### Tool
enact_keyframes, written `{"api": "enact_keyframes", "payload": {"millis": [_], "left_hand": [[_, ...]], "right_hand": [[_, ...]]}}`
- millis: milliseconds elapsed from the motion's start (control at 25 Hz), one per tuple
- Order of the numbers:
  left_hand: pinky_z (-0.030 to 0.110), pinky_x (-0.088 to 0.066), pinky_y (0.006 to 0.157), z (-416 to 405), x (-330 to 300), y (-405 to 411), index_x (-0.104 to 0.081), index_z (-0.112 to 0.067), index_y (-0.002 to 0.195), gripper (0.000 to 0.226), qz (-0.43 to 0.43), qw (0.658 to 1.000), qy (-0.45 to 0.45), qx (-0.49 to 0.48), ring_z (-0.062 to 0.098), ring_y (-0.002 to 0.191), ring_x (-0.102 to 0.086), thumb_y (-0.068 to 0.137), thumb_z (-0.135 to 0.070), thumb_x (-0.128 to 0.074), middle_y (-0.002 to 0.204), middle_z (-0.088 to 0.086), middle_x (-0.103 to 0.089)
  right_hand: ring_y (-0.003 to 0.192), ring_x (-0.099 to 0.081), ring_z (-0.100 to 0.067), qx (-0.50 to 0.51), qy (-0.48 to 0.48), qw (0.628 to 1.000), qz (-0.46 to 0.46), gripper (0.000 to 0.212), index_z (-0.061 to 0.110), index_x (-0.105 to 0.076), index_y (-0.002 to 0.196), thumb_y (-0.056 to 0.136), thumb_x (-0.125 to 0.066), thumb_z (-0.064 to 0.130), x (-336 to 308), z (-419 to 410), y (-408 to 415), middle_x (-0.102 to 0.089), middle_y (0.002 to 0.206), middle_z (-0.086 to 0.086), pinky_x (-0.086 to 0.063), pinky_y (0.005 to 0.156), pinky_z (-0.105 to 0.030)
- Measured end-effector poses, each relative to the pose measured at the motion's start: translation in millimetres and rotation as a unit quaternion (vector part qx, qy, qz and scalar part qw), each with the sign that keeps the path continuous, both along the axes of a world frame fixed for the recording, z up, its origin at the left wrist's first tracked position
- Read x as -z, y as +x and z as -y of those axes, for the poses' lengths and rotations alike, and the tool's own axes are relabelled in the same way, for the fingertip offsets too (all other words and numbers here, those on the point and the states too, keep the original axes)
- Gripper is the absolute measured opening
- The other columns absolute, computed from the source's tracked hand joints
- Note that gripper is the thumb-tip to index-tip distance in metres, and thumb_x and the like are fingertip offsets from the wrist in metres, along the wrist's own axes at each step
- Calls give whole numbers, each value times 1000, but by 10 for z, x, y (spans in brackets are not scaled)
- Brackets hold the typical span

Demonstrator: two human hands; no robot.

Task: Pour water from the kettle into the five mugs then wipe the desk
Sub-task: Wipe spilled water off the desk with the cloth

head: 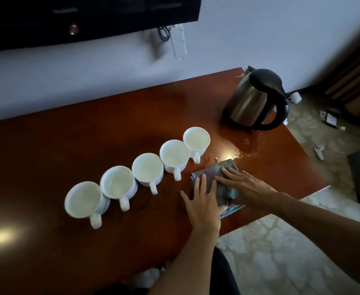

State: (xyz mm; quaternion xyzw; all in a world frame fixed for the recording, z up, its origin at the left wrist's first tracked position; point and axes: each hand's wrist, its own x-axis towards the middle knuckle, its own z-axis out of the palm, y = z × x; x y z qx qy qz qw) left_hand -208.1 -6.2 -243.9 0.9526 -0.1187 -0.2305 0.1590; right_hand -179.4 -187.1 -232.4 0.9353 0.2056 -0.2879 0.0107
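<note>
We have the crumpled grey cloth (217,179) flat on the reddish-brown wooden counter (68,145), near its right front edge and just beside the handles of the two mugs at the right end of the row. Both our hands lie on it with straight fingers, pressing down rather than gripping: the left hand (203,204) covers the cloth's left part, and the right hand (245,186) lies across its right part. A thumb tip shows under the cloth's near edge; whose it is, we cannot say for sure.

The five white ceramic mugs (147,169) stand in a slanting row from the left front toward the right rear, touching or nearly so, handles turned toward us. Each seems to hold water, though the levels look uneven, so we judge the pouring done.

The brushed steel electric kettle with black lid and handle (253,101) stands upright near the counter's right rear corner, well apart from our hands.

Between kettle and cloth a film of spilled water (238,150) glistens, running toward the right edge. That patch is not yet wiped, so we judge the wiping begun and mostly ahead of us: the wet stretch beyond the cloth, then probably the area by the mug handles.
</note>
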Motion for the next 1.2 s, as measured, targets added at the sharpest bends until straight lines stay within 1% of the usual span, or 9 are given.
{"api": "enact_keyframes", "payload": {"millis": [80,200,320,560,640,720,800,1000,1200], "left_hand": [[70,-9,119,-167,19,-125,-21,-37,162,88,12,999,1,-42,24,160,0,89,-65,-64,173,0,-10],[75,-28,109,-485,-49,-272,-52,-35,148,92,7,996,-1,-91,26,152,-33,68,-67,-83,160,2,-44],[74,-44,94,-799,-26,-359,-69,-33,131,99,39,992,10,-116,28,136,-56,42,-70,-93,142,2,-64],[73,-52,84,-1534,-17,-705,-76,-33,120,101,40,986,30,-161,27,125,-66,27,-68,-97,130,3,-71],[75,-46,93,-1776,-67,-816,-70,-37,128,98,12,983,34,-180,26,135,-58,38,-67,-95,142,1,-64],[75,-20,113,-2011,-134,-900,-44,-42,152,91,-2,984,46,-173,22,156,-26,72,-63,-82,166,-3,-34],[68,-1,120,-2295,-172,-967,-21,-41,161,87,-35,984,56,-165,17,160,0,90,-59,-67,173,-6,-9],[66,4,122,-2945,-210,-1072,-14,-41,162,89,-70,981,74,-164,14,159,2,91,-61,-64,173,-8,-2],[65,5,123,-3653,-165,-1216,-11,-43,162,92,-82,978,81,-176,12,159,6,90,-62,-65,173,-9,6]], "right_hand": [[156,9,-21,-28,4,1000,-4,101,36,2,161,88,-64,59,-8,-208,31,9,170,-1,2,121,-40],[156,9,-22,-64,0,998,-15,101,35,3,161,88,-64,59,-11,-568,26,9,171,-2,-3,124,-44],[156,10,-23,-89,-1,996,-17,101,35,4,161,90,-63,58,-14,-897,25,9,171,-2,-2,124,-44],[156,10,-26,-135,15,990,-34,98,34,5,161,93,-60,56,-25,-1721,-179,10,171,-3,-1,124,-45],[156,10,-26,-154,19,987,-30,95,33,7,161,95,-57,57,-37,-1977,-306,10,171,-4,1,124,-44],[157,10,-25,-162,26,986,-25,92,32,8,161,97,-52,57,-30,-2209,-433,10,171,-4,6,123,-42],[157,9,-26,-169,32,985,-21,91,31,9,161,97,-50,59,-10,-2459,-528,9,171,-3,11,119,-38],[157,8,-27,-177,51,983,-18,93,26,8,162,98,-53,53,55,-3114,-687,8,171,-5,14,112,-34],[157,0,-33,-195,77,978,-12,104,27,20,156,95,-61,48,166,-3817,-827,0,170,-11,8,116,-38]]}}
